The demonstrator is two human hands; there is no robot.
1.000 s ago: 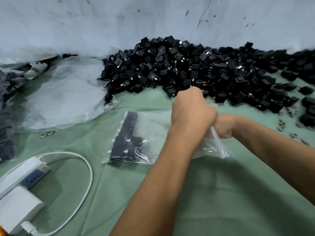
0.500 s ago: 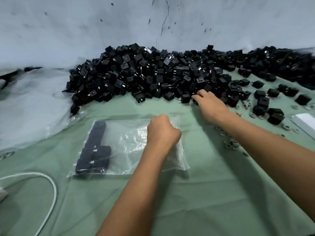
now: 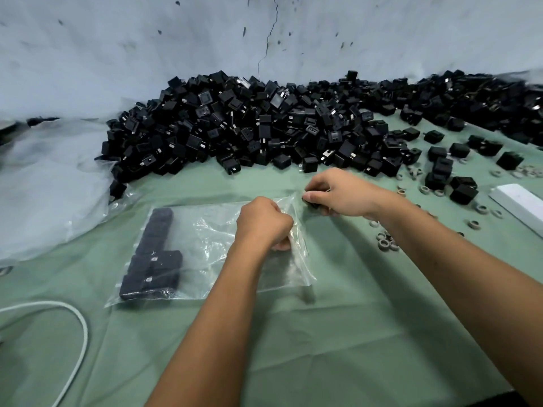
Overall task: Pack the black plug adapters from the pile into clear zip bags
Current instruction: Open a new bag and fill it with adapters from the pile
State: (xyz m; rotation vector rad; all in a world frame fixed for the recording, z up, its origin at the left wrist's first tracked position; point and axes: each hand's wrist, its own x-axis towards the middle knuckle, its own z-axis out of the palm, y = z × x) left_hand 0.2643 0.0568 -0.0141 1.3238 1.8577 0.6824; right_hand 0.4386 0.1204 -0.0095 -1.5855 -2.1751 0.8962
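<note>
A big pile of black plug adapters point(image 3: 264, 127) lies along the back wall on the green cloth. A clear zip bag point(image 3: 205, 230) lies flat in front of it, with several adapters point(image 3: 152, 254) lined up at its left end. My left hand point(image 3: 263, 224) grips the bag's open right edge with curled fingers. My right hand point(image 3: 338, 192) holds a black adapter point(image 3: 313, 204) right at that opening; the fingers hide most of it.
Crumpled clear plastic bags point(image 3: 50, 183) lie at the left. Loose adapters point(image 3: 458, 183) and small grey rings point(image 3: 385, 242) are scattered at the right, near a white box point(image 3: 520, 204). A white cable point(image 3: 79, 327) curves at the lower left.
My right hand reached into the pile, took an adapter and came back to the bag's opening. My left hand stayed on the bag's edge. The view shifted right.
</note>
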